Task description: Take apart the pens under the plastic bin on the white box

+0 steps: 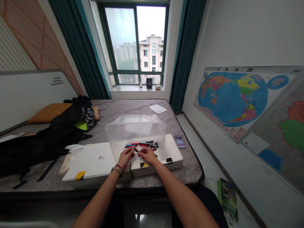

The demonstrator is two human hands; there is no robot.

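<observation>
My left hand (pixel 126 156), with a watch and a red band on its wrist, pinches one end of a small dark pen (pixel 136 150). From the other side, the fingers of my right hand (pixel 146 155) are closed on the same pen; much of it is hidden by the fingers. Just beyond my hands lies a loose pile of pens (pixel 148 144), mostly black with some red, pink and blue ones. A clear plastic box (pixel 135 131) stands around the pile; I cannot tell which way its opening faces.
Two white flat boxes, a left one (pixel 92 160) and a right one (pixel 174 150), lie on a grey mattress (pixel 190 167). Black clothing or a bag (pixel 40 148) is heaped at left. A white sheet (pixel 157 109) lies near the window. The mattress edge drops to the floor at right.
</observation>
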